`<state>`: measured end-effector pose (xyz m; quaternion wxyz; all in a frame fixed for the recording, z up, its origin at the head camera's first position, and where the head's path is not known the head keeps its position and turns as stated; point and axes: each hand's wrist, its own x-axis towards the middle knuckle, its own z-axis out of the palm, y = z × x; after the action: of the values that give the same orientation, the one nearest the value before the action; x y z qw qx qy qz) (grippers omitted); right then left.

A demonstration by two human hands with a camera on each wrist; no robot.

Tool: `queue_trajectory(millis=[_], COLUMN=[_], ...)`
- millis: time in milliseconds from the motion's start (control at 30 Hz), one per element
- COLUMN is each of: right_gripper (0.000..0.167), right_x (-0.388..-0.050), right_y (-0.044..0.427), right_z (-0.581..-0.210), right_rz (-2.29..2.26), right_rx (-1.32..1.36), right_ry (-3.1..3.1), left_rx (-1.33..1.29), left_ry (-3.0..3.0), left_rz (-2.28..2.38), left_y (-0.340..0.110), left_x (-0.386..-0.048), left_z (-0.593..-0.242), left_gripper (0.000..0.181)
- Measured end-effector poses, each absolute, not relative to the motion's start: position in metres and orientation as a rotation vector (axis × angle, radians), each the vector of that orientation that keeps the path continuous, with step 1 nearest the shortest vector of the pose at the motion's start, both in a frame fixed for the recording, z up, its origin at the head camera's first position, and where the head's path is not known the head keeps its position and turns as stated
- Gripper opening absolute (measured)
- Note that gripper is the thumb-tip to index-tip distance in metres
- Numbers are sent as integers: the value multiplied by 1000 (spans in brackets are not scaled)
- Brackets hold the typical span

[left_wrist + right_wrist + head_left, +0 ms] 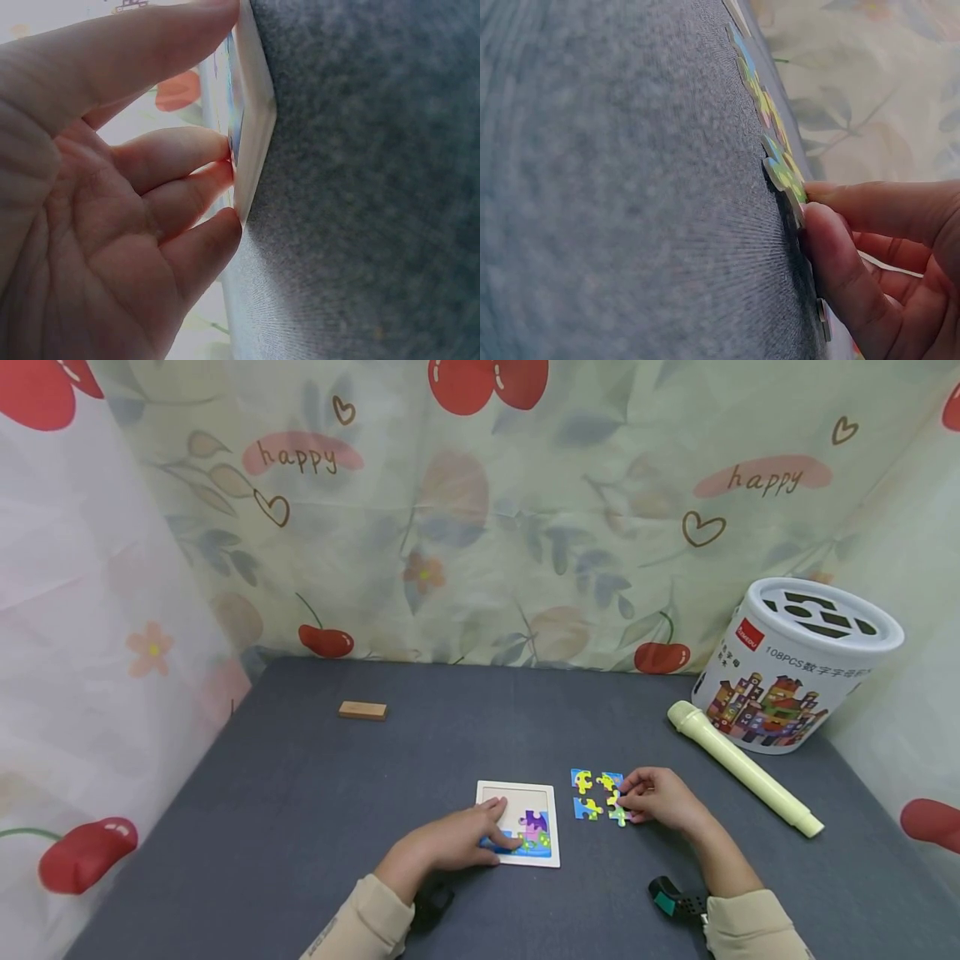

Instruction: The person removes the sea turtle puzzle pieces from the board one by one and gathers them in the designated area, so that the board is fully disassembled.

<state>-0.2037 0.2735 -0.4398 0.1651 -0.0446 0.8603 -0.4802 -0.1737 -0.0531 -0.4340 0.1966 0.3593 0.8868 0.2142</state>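
A white-framed jigsaw tray [528, 862] lies on the table, with purple, pink, green and blue pieces [535, 821] in its lower part. My left hand [457, 839] rests over the tray's left side, fingers spread and fairly straight. In the left wrist view, its thumb and fingertips touch the tray's edge [259, 124]. To the right of the tray, several loose blue, yellow and green jigsaw pieces [582, 781] lie close together. My right hand [663, 800] pinches a greenish jigsaw piece [789, 182] between thumb and index finger at the right of this group.
A wooden block [363, 710] lies at the back left. On the right, a pale yellow stick [746, 768] lies diagonally before a white printed bucket [780, 668]. Patterned curtain [465, 527] hangs behind the dark table [300, 810].
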Motion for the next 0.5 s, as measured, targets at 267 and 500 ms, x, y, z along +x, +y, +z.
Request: queue_trajectory(millis=[267,500], right_gripper=[19,19], right_x=[-202,-201], right_y=[272,271], right_z=[-440,-440], right_rz=[-1346,-1350], right_rx=[-115,-135], right_ry=[2479,2472], left_rx=[1000,988], left_ry=[2473,2470], left_rz=[606,610], left_y=[-54,-55], left_x=[-173,-173], left_z=[-432,-434], left_gripper=[35,35])
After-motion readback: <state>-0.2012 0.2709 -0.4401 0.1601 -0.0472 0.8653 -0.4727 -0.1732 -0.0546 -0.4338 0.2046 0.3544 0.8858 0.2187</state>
